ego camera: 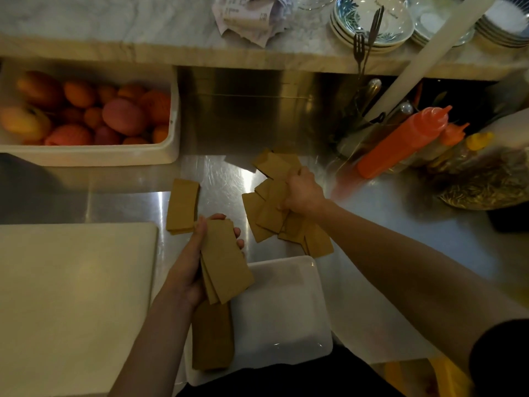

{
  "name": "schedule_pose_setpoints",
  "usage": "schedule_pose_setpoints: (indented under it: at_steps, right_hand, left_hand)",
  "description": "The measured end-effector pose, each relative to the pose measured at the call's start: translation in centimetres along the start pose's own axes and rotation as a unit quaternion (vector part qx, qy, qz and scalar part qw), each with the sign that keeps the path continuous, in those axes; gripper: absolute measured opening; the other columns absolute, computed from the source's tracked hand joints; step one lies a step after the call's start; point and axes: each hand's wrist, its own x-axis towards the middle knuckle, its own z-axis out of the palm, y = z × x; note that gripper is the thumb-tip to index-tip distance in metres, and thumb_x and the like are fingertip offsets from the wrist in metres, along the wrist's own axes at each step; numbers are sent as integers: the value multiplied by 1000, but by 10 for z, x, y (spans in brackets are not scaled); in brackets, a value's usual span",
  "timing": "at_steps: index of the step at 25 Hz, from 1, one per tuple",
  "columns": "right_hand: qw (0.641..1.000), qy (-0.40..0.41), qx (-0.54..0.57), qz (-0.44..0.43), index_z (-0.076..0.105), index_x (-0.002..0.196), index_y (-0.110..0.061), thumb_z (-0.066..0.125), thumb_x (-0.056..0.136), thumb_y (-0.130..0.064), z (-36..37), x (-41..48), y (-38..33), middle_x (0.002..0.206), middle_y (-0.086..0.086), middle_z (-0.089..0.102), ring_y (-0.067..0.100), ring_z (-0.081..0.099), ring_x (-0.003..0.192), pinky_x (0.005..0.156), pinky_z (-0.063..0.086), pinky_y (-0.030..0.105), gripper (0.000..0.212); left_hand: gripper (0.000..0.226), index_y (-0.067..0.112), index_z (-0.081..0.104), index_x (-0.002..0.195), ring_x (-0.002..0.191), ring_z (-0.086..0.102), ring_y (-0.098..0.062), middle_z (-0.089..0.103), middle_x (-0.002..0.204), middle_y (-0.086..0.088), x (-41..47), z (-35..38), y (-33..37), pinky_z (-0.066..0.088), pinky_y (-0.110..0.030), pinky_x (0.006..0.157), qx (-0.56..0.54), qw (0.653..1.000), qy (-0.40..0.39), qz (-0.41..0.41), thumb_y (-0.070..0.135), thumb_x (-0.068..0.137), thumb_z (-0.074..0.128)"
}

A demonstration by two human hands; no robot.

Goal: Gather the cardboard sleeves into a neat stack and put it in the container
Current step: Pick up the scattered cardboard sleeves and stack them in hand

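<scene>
Brown cardboard sleeves lie scattered on the steel counter. My left hand (191, 267) grips a fanned bundle of sleeves (226, 262) above the near left corner of the white container (286, 316). A flat stack of sleeves (211, 339) lies inside the container along its left side. My right hand (303, 193) is closed on sleeves in a loose messy pile (272, 207) further back on the counter. A small neat stack of sleeves (182, 206) rests apart to the left of that pile.
A white cutting board (71, 296) fills the near left. A white tub of fruit (86, 110) stands at the back left. Orange squeeze bottles (406, 138), a utensil holder and a bag sit at the right. Plates and forks rest on the marble ledge behind.
</scene>
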Motion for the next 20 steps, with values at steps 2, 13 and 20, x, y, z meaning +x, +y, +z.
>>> schedule_pose_setpoints:
  at_steps: [2, 13, 20]
  right_hand:
    - [997, -15, 73, -6, 32, 141, -10, 81, 73, -30, -1, -3, 1, 139, 14, 40, 33, 46, 125, 94, 46, 38, 86]
    - [959, -136, 240, 67, 34, 142, -11, 80, 76, -19, -28, -18, 48, 140, 13, 45, 30, 51, 119, 89, 49, 35, 80]
    - [996, -61, 67, 26, 36, 139, -9, 78, 77, -26, -2, -14, 36, 135, 16, 43, 33, 53, 116, 93, 47, 36, 77]
  left_hand:
    - [65, 23, 69, 99, 78, 70, -25, 70, 93, -12, 0, 0, 0, 60, -39, 68, -3, 1000, -1, -1, 52, 46, 94]
    - [61, 23, 67, 103, 81, 71, -25, 70, 95, -11, 0, 0, -6, 60, -39, 71, 10, 1000, 8, -3, 53, 55, 90]
    - [65, 23, 69, 101, 80, 71, -25, 71, 94, -11, 1, -3, -4, 60, -39, 69, 14, 1000, 8, -2, 54, 48, 93]
